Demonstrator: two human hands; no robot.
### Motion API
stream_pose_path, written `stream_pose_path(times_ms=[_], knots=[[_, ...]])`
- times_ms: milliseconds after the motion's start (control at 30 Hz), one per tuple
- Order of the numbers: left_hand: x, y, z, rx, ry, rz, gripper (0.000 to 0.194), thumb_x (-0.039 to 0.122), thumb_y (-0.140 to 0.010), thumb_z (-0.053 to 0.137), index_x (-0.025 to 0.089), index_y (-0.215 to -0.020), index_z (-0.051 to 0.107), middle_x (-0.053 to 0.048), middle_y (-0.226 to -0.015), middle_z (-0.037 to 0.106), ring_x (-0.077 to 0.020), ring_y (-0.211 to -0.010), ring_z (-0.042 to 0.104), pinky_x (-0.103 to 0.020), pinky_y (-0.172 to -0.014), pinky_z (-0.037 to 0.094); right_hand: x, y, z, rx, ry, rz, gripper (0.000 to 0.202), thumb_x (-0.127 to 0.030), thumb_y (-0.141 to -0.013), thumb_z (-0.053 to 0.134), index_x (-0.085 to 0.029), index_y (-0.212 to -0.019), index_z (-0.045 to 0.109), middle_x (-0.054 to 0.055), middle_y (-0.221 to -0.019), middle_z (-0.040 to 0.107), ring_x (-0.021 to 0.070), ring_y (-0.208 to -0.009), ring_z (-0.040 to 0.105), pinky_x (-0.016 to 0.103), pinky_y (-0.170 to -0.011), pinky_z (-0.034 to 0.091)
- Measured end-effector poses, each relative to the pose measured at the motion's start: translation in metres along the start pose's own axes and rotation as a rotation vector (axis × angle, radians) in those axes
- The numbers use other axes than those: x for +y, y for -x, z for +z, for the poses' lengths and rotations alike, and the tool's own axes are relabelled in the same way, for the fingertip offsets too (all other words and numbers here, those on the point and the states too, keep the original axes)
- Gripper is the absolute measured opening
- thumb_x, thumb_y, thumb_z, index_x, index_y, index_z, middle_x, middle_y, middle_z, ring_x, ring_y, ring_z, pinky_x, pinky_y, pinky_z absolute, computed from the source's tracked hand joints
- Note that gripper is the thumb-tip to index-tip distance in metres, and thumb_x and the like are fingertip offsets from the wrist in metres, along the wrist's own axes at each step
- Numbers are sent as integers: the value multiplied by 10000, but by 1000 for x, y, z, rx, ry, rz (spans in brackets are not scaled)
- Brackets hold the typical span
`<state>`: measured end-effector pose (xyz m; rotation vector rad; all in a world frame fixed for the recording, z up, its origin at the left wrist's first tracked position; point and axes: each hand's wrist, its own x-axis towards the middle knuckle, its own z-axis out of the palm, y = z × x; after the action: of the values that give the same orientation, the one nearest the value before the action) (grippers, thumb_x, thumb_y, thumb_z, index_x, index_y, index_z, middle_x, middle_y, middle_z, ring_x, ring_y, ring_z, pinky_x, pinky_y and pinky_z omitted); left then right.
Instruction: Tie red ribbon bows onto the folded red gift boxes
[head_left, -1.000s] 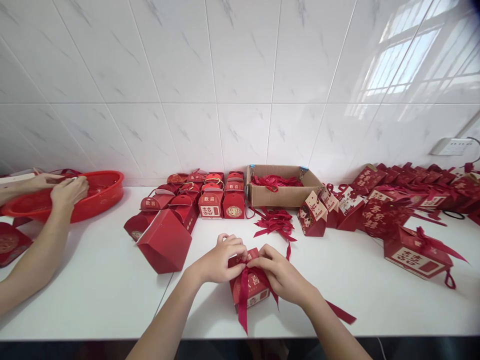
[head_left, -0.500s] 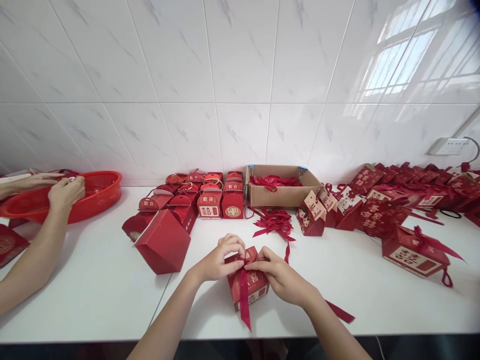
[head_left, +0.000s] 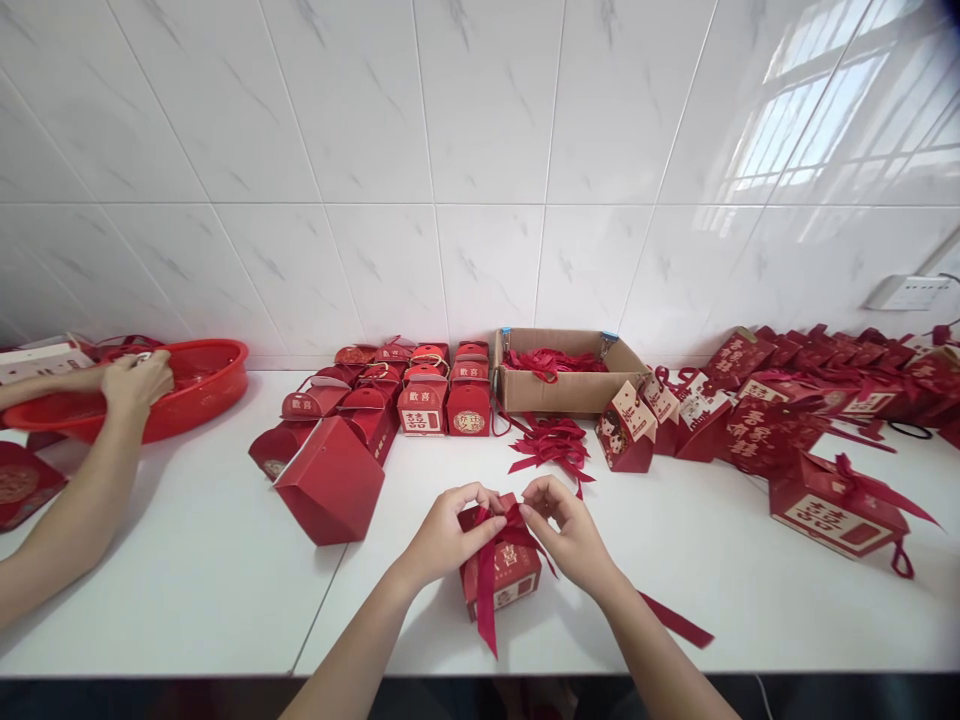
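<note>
A small red box (head_left: 504, 575) with cream print stands near the table's front edge. On its top lies a red ribbon (head_left: 486, 600) in what looks like a bow, one tail hanging down the front. My left hand (head_left: 461, 530) pinches the ribbon at the left of the box top. At the right side, my right hand (head_left: 562, 525) has thumb and index finger closed on the ribbon's loop. Another ribbon strip (head_left: 675, 618) lies under or beside my right forearm. Behind the box is a pile of red ribbons (head_left: 553, 447).
A cardboard box (head_left: 555, 392) of ribbons stands by the wall, between rows of red boxes (head_left: 469, 405) and house-shaped boxes (head_left: 628, 430). A ribboned box (head_left: 836, 505) sits at right. Another person's hands (head_left: 139, 385) are over a red basin (head_left: 217, 390).
My hands have moved slightly apart over the box, and ribbon loops now spread between them. A second tail shows at right. The other person's hands have come closer together.
</note>
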<state>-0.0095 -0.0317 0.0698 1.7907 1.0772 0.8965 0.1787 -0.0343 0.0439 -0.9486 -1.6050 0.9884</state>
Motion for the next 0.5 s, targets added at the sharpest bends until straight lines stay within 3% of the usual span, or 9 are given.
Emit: stream_pose_path(times_ms=[333,500], knots=[[1,2,6,17,27,-50,268,232,-704,699,204,-715,433,-5,-844,612,-172,-851,584,-303,-790,480,5,-2,6,30,-52,50,186,-367,-858,566,-184,-863,539,11,-760,573,136,-666,520,271,-622,439],[3,5,6,6,65,-29,243,315,-803,616,214,-720,410,-11,-812,607,-200,-953,605,-340,-891,459,5,-2,7,25,-41,44,173,-353,-865,547,-180,-864,543,11,-750,564,137,-661,509,273,-620,427]])
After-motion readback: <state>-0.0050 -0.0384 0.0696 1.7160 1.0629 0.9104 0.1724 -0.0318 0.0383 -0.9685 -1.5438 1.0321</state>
